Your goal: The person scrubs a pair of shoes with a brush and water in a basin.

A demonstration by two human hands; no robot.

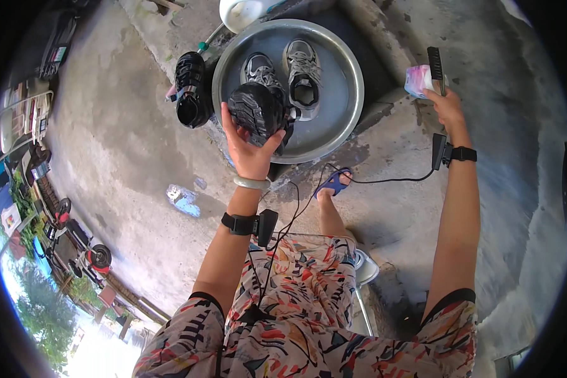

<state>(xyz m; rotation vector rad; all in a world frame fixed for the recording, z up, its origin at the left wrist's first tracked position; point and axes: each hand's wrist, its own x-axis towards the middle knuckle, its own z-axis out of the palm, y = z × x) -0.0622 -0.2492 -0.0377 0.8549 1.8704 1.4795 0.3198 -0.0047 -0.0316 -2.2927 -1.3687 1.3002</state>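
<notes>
In the head view my left hand [249,145] grips a dark shoe [256,108], sole turned up, over the near left of a round metal basin [353,82]. Two grey sneakers [302,72] sit in the basin's cloudy water, one partly hidden behind the held shoe. My right hand [446,110], out to the right of the basin, holds a black-bristled brush [435,66]. Its fingers are beside a pink and white package [418,80]; I cannot tell whether they grip that too. A black shoe [189,88] stands outside the basin at its left.
A white container [239,12] is behind the basin, which rests on a concrete ledge [384,101]. A crumpled wrapper [181,200] lies on the floor, left of my sandalled foot [334,181]. Scooters and other objects line the far left. Black cables hang between my wrist devices.
</notes>
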